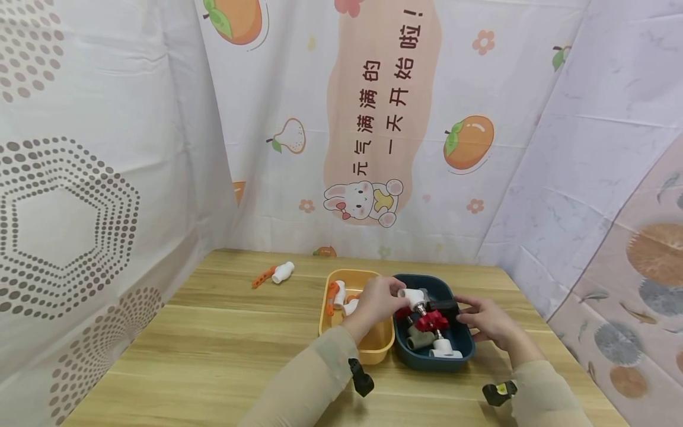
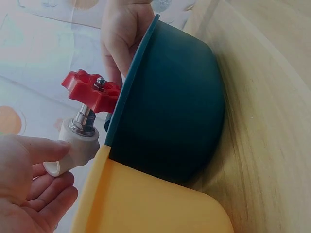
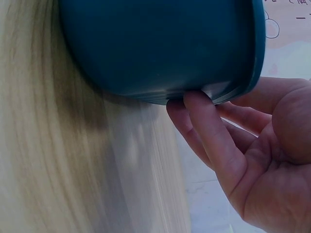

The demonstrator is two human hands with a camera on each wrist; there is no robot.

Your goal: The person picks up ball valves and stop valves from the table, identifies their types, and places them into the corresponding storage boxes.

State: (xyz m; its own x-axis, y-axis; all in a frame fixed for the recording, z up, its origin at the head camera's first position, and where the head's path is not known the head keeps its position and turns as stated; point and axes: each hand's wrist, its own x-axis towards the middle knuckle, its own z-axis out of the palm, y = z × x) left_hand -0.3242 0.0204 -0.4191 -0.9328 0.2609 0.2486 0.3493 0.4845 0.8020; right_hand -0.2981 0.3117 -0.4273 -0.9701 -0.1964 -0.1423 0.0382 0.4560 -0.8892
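Observation:
My left hand (image 1: 376, 302) pinches the white body of a stop valve (image 2: 80, 141) between thumb and fingers. Its metal stem and red handwheel (image 2: 92, 91) point away from the hand, over the dark blue bin (image 1: 434, 363). Inside that bin lie a grey pipe fitting (image 1: 420, 338), a white tee-shaped valve body (image 1: 445, 349) and a black piece (image 1: 444, 308). My right hand (image 1: 488, 320) grips the bin's right side at the rim, its fingertips on the outer wall in the right wrist view.
A yellow bin (image 1: 373, 356) stands against the blue one on its left, holding white valves with orange handles (image 1: 335, 296). Another white valve with an orange handle (image 1: 283, 272) lies on the wooden table (image 1: 229, 332) at the back left. Printed curtains (image 1: 299, 207) surround the table.

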